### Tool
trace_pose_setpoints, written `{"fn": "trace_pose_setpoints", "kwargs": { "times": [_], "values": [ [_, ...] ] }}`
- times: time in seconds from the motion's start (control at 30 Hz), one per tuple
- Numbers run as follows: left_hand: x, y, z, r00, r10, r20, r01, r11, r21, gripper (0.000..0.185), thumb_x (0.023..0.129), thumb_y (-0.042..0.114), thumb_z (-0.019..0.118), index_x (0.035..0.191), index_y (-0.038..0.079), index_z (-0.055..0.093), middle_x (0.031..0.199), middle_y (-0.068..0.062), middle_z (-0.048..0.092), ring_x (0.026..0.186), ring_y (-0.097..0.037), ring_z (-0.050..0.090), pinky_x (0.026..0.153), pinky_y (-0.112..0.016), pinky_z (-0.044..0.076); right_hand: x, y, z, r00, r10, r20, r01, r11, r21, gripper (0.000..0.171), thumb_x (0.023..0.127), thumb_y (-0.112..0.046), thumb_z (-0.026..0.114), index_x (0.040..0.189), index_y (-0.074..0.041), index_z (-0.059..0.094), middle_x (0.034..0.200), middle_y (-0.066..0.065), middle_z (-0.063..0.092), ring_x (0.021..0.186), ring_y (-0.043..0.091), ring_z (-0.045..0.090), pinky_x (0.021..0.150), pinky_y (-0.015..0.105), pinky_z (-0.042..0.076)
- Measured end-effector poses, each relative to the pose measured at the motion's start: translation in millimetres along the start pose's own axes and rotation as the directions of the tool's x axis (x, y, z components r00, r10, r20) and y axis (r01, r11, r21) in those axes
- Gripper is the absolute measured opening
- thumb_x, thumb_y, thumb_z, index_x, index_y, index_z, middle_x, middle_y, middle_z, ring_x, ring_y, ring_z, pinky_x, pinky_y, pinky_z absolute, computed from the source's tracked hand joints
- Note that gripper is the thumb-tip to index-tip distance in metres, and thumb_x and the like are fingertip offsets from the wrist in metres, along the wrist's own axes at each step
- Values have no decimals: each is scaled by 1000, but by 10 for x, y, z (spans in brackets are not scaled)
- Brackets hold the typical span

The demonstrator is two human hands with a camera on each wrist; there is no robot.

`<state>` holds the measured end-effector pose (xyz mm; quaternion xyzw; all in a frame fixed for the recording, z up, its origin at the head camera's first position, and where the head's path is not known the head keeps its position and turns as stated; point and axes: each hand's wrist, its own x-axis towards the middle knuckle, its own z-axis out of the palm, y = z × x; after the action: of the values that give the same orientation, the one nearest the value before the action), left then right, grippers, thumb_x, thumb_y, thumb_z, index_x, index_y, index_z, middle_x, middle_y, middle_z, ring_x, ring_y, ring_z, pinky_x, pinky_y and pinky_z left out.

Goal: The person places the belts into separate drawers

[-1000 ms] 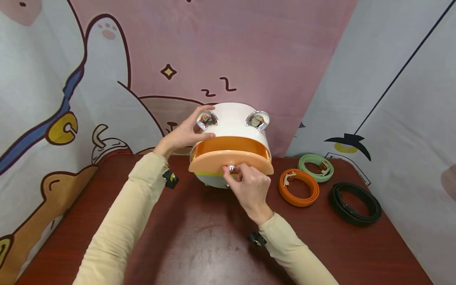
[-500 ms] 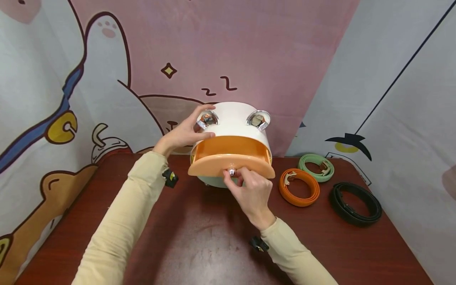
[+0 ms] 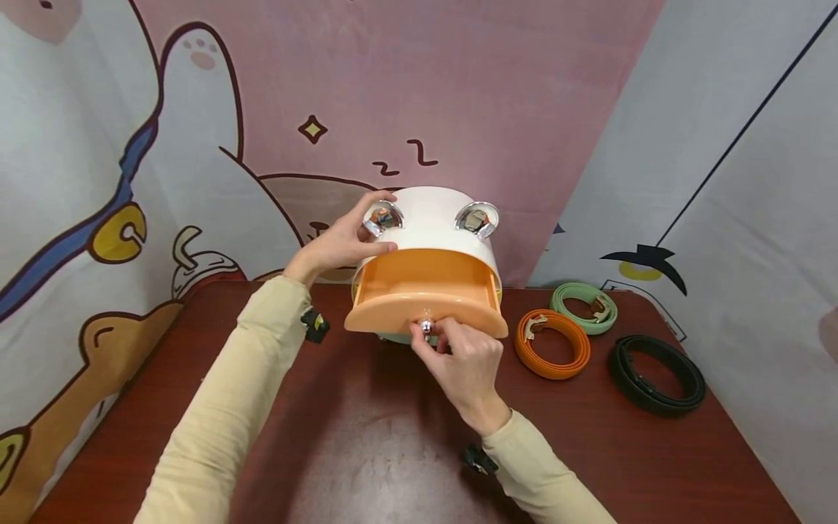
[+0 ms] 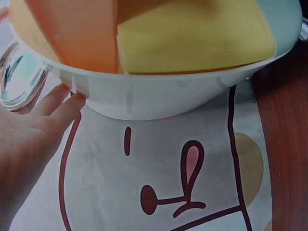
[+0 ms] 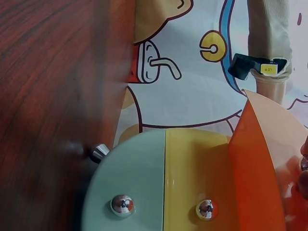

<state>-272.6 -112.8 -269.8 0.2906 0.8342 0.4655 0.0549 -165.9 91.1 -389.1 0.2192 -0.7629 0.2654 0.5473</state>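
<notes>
The right hand (image 3: 461, 360) hides the box's (image 3: 432, 218) lower drawers at frame centre; in the right wrist view only its fingertips (image 5: 304, 163) show, cut off at the right edge.

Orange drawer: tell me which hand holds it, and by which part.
The right hand pinches the orange drawer by its small silver knob at the front. The left hand steadies the white box.
</notes>
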Motion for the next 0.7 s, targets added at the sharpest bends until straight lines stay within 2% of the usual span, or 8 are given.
{"fn": "trace_pose_setpoints", "kwargs": {
  "times": [0.27,0.5,0.7],
  "values": [
    [-1,13,6,1000,-18,-11,18,1000,7,71,89,11,70,146,15,27,126,-20,49,73,-34,60,65,-32,45,-28,-31,-41,1000,-6,6,6,1000,9,36,86,-35,67,61,-12,53,49,-6,48,39,8,43,37,27,32],
    [155,-312,-6,1000,-18,-13,18,1000,6,75,88,19,73,146,29,27,125,-15,50,73,-28,63,65,-35,48,-67,-61,-102,1000,2,22,-3,999,40,36,87,-35,66,62,-14,53,48,-7,48,38,7,43,36,25,31],
    [157,-295,-12,999,-38,7,38,999,-15,75,88,18,72,146,29,26,134,-14,43,79,-28,64,73,-37,49,-97,-86,-167,1000,-6,25,5,999,53,35,88,-35,65,62,-14,53,48,-8,47,37,7,43,36,24,31]
  ]
}}
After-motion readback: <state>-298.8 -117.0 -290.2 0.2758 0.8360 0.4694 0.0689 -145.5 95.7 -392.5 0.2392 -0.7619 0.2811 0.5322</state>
